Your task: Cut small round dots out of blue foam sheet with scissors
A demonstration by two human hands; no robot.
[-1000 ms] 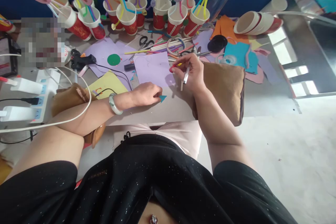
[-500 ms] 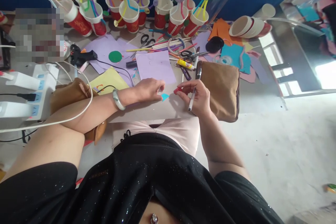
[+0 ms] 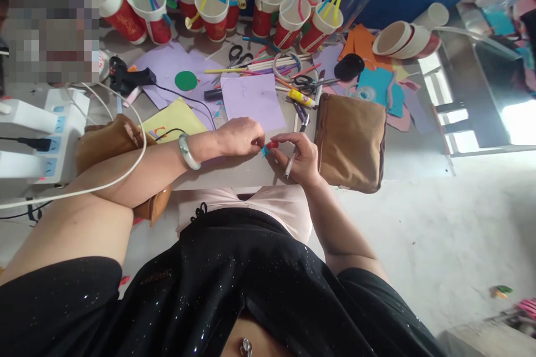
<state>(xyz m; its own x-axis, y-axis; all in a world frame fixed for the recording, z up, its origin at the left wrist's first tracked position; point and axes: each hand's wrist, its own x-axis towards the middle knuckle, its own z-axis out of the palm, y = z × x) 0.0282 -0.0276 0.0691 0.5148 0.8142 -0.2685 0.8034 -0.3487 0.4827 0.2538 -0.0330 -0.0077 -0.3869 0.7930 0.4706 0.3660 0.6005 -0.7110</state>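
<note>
Pinching a small red piece [image 3: 272,145] between thumb and index finger, the right hand [image 3: 305,160] comes in palm inward from the right, its grip narrow, with a pen [image 3: 288,166] slanted across the palm side and tucked among the other fingers. The left hand [image 3: 242,136] lies low over the table [image 3: 221,176], knuckles up and fingers curled, its forearm crossing from the left with a bangle [image 3: 189,152] at the wrist. Its fingertips are at a small blue piece [image 3: 264,151]; whether they pinch it or only press on it, I cannot tell. The blue piece is between the two hands, just beside the red one, in front of the lilac sheet [image 3: 253,101].

The likeliest trouble, I judge, is crowding: with the fingertips so close, a nudge could shift or crease the thin blue piece. The pen, held loosely while the same hand pinches, could slip or brush against something, and the red piece, being so small, could drop.
</note>
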